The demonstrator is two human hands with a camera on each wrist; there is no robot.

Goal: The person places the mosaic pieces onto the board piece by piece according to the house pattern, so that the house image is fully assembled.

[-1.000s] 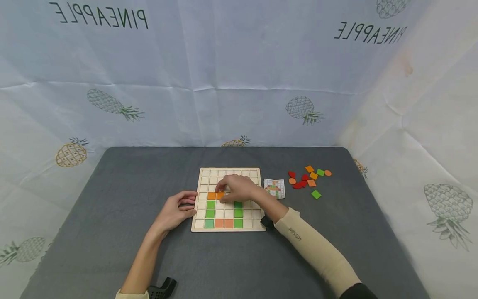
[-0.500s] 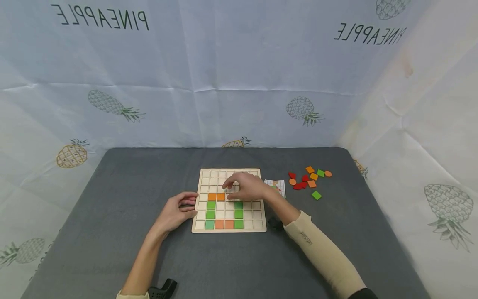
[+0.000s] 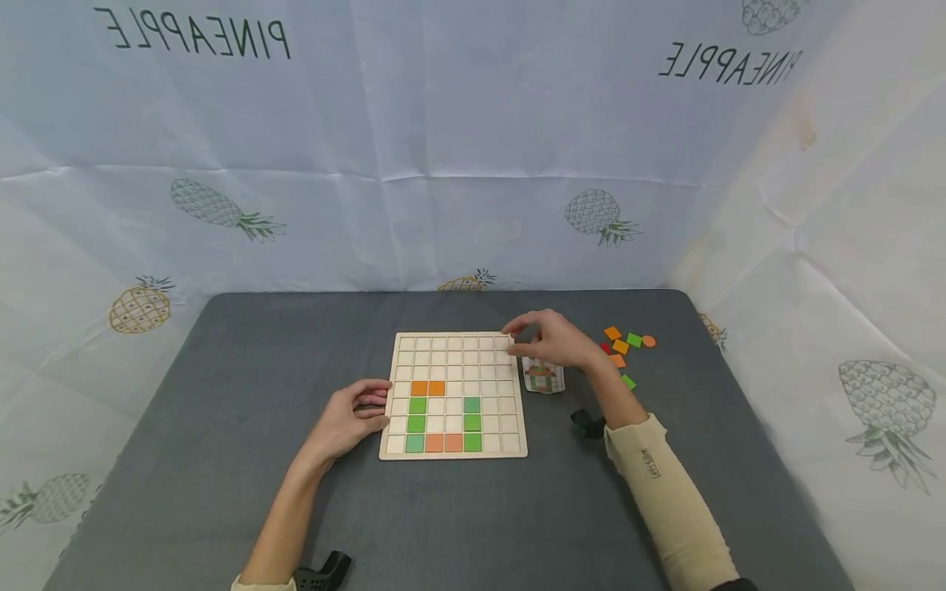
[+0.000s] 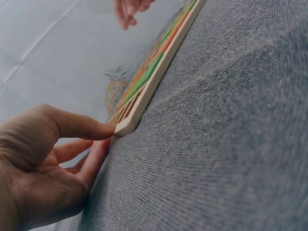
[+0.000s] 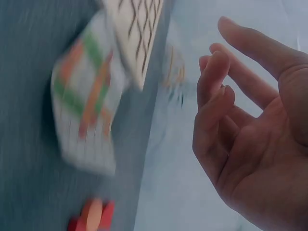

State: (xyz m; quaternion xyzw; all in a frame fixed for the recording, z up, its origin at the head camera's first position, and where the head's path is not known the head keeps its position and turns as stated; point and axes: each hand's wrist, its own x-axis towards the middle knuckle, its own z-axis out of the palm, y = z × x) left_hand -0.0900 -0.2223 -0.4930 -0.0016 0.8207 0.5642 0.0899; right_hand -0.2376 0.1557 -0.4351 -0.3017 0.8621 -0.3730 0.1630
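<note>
My left hand rests at the left edge of a light wooden grid board, thumb and fingertips touching its side. Seen from the left wrist, the thumb lies at the board's near corner. Orange tiles sit in a row on the board, with green tiles below them, a second green column to the right and salmon tiles along the bottom row. My right hand hovers by the board's upper right corner, fingers bent loosely and nothing between them.
A small printed pattern card lies right of the board, partly under the right hand in the head view. Beyond it are loose orange, green and red pieces, some hidden by that hand. A patterned cloth hangs behind the grey table.
My right hand has moved off the middle of the board, rightward and up to its right corner, uncovering the orange tiles and the cells beside them. My left hand has stayed at the left edge.
</note>
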